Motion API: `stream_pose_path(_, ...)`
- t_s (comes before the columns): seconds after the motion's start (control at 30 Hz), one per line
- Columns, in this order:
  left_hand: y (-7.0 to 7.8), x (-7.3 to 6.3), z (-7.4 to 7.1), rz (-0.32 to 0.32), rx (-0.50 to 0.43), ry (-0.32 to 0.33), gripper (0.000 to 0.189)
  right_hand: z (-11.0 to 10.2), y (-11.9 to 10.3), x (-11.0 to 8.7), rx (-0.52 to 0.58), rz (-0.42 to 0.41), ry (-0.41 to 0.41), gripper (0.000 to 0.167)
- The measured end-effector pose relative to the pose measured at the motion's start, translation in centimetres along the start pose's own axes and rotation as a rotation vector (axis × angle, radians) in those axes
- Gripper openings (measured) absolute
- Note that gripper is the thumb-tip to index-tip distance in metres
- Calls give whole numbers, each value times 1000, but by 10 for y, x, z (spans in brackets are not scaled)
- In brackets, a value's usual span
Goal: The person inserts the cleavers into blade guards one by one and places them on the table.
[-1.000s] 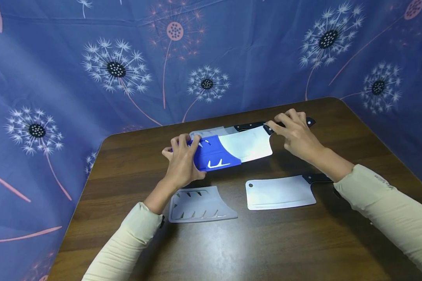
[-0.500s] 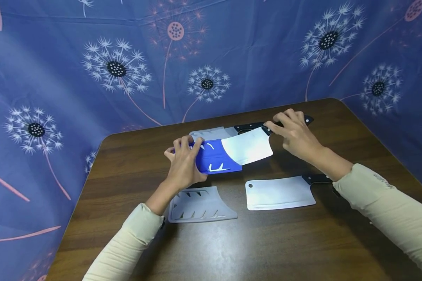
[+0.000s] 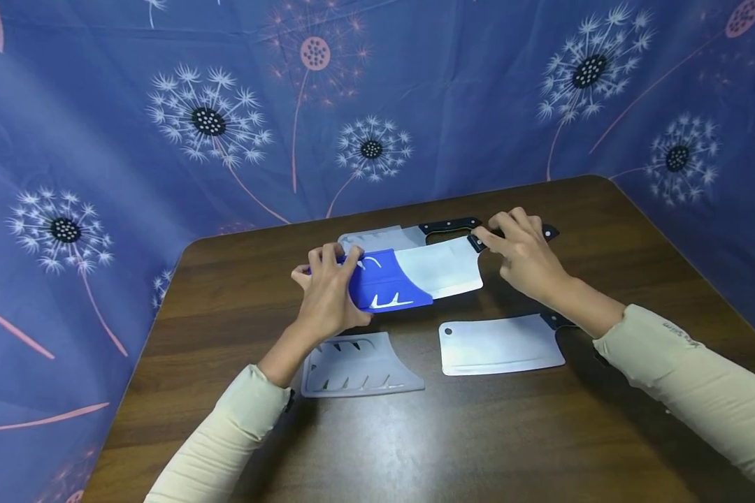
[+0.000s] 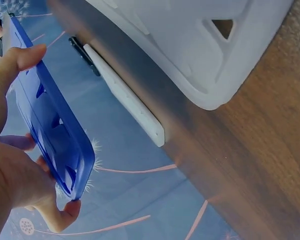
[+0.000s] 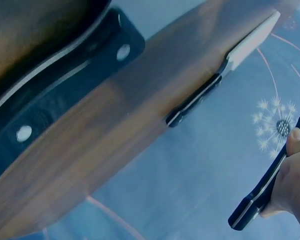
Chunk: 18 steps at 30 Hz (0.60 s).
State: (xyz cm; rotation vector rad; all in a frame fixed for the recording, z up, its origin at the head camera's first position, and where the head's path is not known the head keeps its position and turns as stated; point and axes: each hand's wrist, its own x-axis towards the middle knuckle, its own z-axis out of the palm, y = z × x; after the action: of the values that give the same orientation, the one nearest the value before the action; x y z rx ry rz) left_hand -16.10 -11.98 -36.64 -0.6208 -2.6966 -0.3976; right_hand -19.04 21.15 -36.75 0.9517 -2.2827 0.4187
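Note:
My left hand grips the closed end of a blue blade guard, thumb and fingers on opposite edges. A cleaver is partly inside the guard, its bright blade showing at the right. My right hand holds that cleaver's black handle. Both are held above the table. Below them lie a second, bare cleaver and a pale grey blade guard with cut-out slots. Behind is another knife, its black handle to the right and its blade in a whitish guard.
The brown wooden table has rounded back corners. A blue curtain with dandelion prints hangs directly behind it. The bare cleaver's handle lies partly under my right forearm.
My right hand has moved slightly down and left with the cleaver, so a little less blade shows. The blue guard has shifted slightly right and down since the first frame.

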Motion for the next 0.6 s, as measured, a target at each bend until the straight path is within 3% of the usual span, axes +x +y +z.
stream_pose_path(0.23, 24, 4, 4, 50, -15, -39, 106, 16, -25, 9, 24, -37, -4, 66)
stream_pose_path(0.43, 24, 7, 6, 25, 9, -39, 104, 19, -32, 12, 6, 23, -34, 62)
stream_pose_path(0.6, 21, 7, 10, 27, -10, -83, 105, 20, -30, 10, 1, 75, -80, 54)
